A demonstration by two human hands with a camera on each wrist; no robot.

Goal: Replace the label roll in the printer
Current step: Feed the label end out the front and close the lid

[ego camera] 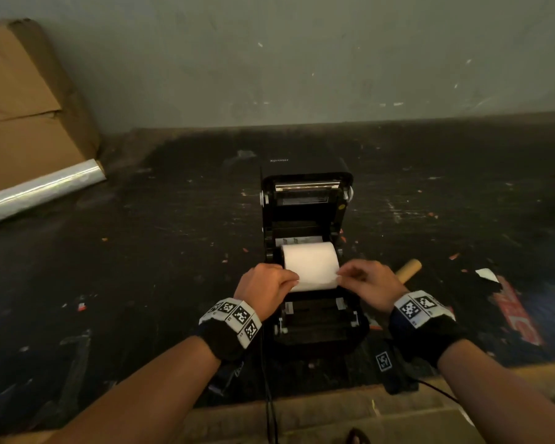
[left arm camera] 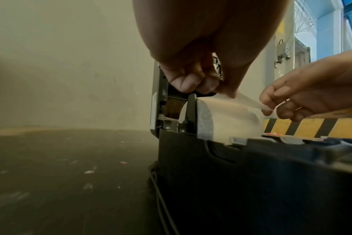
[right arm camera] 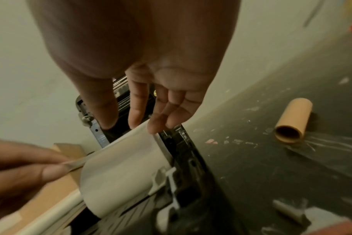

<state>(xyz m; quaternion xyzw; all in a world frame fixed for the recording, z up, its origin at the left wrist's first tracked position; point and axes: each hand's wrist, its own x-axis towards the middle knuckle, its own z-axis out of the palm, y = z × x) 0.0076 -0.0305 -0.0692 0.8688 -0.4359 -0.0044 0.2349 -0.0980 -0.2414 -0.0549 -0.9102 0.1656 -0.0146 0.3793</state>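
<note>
Printer (ego camera: 308, 219) sat on the dark, scuffed desk (ego camera: 141, 251) with its lid tipped up and back, open. White label roll (ego camera: 310, 264) lay seated in the printer's bay, between the two hands. Left hand (ego camera: 265, 288) was at the roll's left end, thumb and fingertips (left arm camera: 191, 82) curled and pinching the loose leading edge of the paper; the left wrist view showed the sheet lifting off the top of the roll from that grip. Right hand (ego camera: 370, 283) was at the roll's right end, pinching the same free edge at its right corner between thumb and forefinger, the other fingers loosely curled. So both grips were pressed on the paper strip, one at each corner, with the strip stretched between them just above the roll. Roll body itself stayed down in the bay, touching the black side guide (left arm camera: 191, 114) by the left grip.

Just past the right grip, an empty brown cardboard core (ego camera: 409, 270) lay on the desk, apart from the printer. Far left of the left grip: a cardboard box (ego camera: 29, 100) against the wall and a roll of clear film (ego camera: 39, 190) leaning at its foot. Black cable (ego camera: 266, 379) ran from the printer toward the near edge, below the left wrist.
</note>
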